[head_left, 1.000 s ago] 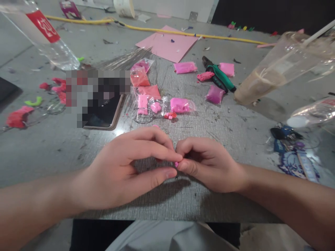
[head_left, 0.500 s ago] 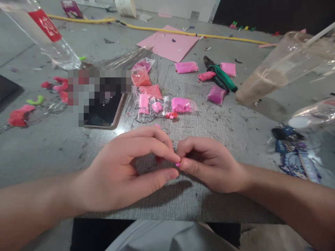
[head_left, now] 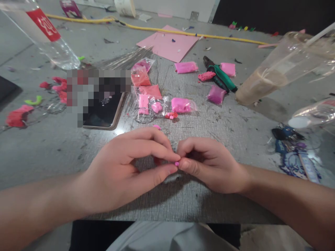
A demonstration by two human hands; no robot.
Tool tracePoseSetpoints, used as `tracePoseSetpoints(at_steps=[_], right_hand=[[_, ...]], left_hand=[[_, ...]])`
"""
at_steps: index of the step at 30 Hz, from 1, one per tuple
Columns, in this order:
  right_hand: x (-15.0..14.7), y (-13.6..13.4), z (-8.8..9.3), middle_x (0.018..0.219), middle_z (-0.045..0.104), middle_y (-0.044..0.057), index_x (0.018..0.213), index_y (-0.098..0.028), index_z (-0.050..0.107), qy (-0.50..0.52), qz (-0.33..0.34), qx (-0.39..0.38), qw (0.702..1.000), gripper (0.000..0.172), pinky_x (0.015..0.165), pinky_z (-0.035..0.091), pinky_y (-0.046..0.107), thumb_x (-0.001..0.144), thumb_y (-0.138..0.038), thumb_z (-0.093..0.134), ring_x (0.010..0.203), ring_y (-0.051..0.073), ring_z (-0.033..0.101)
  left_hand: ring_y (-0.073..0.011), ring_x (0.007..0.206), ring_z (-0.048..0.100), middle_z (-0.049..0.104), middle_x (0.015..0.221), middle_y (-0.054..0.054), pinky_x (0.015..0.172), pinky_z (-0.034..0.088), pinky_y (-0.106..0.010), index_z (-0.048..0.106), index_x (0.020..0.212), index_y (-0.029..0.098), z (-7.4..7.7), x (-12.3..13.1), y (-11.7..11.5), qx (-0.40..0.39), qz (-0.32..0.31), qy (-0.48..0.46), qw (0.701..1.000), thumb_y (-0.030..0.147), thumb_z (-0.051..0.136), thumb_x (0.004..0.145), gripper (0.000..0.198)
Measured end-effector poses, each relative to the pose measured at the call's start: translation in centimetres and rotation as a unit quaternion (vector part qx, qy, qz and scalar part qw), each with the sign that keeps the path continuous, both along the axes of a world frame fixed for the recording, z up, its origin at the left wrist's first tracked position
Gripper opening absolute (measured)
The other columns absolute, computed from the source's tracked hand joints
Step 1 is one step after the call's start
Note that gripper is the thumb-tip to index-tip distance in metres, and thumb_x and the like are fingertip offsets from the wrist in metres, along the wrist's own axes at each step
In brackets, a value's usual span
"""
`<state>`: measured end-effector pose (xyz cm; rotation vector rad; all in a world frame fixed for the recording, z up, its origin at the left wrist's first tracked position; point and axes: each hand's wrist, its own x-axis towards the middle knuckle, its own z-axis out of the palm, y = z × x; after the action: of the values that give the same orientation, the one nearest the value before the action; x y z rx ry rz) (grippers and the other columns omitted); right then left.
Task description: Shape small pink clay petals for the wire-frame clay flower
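A tiny bright pink piece of soft clay sits at the meeting fingertips of both hands, above the near part of the table. My left hand comes in from the left, its thumb and forefinger closed on the piece. From the other side my right hand pinches it between thumb and curled forefinger. Most of its other fingers are tucked out of sight. Just beyond the hands lie a small pink clay bit and a wire with red and pink clay petals at its tip.
Clear packets of pink clay and red clay lie past the hands, with green-handled pliers behind. A phone and water bottle are at left. A drink cup and keys are at right.
My left thumb has risen and closed toward the forefinger, meeting the pink clay piece. The right hand has hardly moved.
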<state>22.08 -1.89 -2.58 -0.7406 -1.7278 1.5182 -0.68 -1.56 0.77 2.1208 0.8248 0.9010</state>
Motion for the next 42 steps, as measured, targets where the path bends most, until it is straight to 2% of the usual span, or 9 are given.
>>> tracePoseSetpoints(at_steps=[10,17,20,26,30,36,42], right_hand=[[-0.12,-0.1,0.27,0.068,0.054,-0.005,0.088,-0.016,0.064,-0.007,-0.018,-0.007,1.0,0.01,0.052,0.04,0.016,0.097,-0.019,0.069,0.06,0.006,0.047],[-0.14,-0.13,0.14,0.066,0.053,-0.005,0.089,-0.017,0.064,-0.021,-0.027,0.006,0.999,0.017,0.052,0.041,0.018,0.098,-0.029,0.07,0.059,0.007,0.046],[-0.29,-0.08,0.16,0.067,0.055,-0.005,0.088,-0.017,0.064,-0.02,-0.036,0.009,0.999,0.015,0.052,0.042,0.018,0.098,-0.027,0.07,0.06,0.007,0.048],[-0.4,-0.1,0.23,0.068,0.059,-0.004,0.087,-0.016,0.066,-0.034,-0.069,0.015,0.997,0.014,0.051,0.041,0.017,0.096,-0.024,0.071,0.059,0.006,0.05],[-0.39,-0.09,0.26,0.067,0.058,-0.005,0.086,-0.016,0.065,-0.043,-0.072,0.025,0.996,0.016,0.05,0.039,0.017,0.096,-0.027,0.072,0.057,0.006,0.048],[-0.39,-0.04,0.53,0.066,0.059,-0.004,0.085,-0.016,0.065,-0.053,-0.07,0.04,0.995,0.021,0.051,0.042,0.017,0.097,-0.032,0.071,0.058,0.007,0.051],[-0.41,-0.03,0.45,0.067,0.06,-0.003,0.085,-0.016,0.066,-0.06,-0.077,0.037,0.995,0.022,0.052,0.045,0.018,0.097,-0.033,0.072,0.059,0.008,0.053]], left_hand=[[-0.0042,0.072,0.065,0.069,0.088,0.004,0.067,0.052,-0.014,0.075,0.093,0.021,-0.14,-0.05,-0.07,-0.032,0.013,0.006,0.999,0.009,0.078,0.084,0.015],[-0.0071,0.078,0.066,0.069,0.094,0.001,0.069,0.054,-0.016,0.076,0.099,0.021,-0.43,-0.04,-0.22,-0.049,0.006,0.005,0.999,0.011,0.078,0.085,0.017],[-0.0082,0.078,0.066,0.07,0.094,0.001,0.072,0.055,-0.018,0.078,0.1,0.022,-0.42,-0.07,-0.37,-0.042,0.011,0.024,0.999,0.013,0.078,0.086,0.016],[-0.0058,0.07,0.062,0.068,0.09,0.002,0.064,0.054,-0.013,0.075,0.095,0.022,-0.34,-0.06,-0.41,-0.067,0.027,0.023,0.997,0.013,0.076,0.088,0.012],[-0.0074,0.075,0.065,0.068,0.09,0.001,0.064,0.055,-0.014,0.073,0.095,0.02,-0.36,-0.07,-0.3,-0.091,0.014,0.005,0.996,0.013,0.072,0.09,0.009],[-0.0084,0.079,0.067,0.069,0.094,-0.001,0.066,0.056,-0.015,0.076,0.102,0.02,-0.08,-0.07,-0.21,-0.107,-0.013,-0.015,0.994,0.012,0.065,0.094,0.016],[-0.0066,0.073,0.065,0.068,0.087,0.002,0.061,0.052,-0.013,0.078,0.09,0.022,0.11,0.1,-0.13,-0.101,0.014,0.024,0.994,0.012,0.064,0.095,0.018]])
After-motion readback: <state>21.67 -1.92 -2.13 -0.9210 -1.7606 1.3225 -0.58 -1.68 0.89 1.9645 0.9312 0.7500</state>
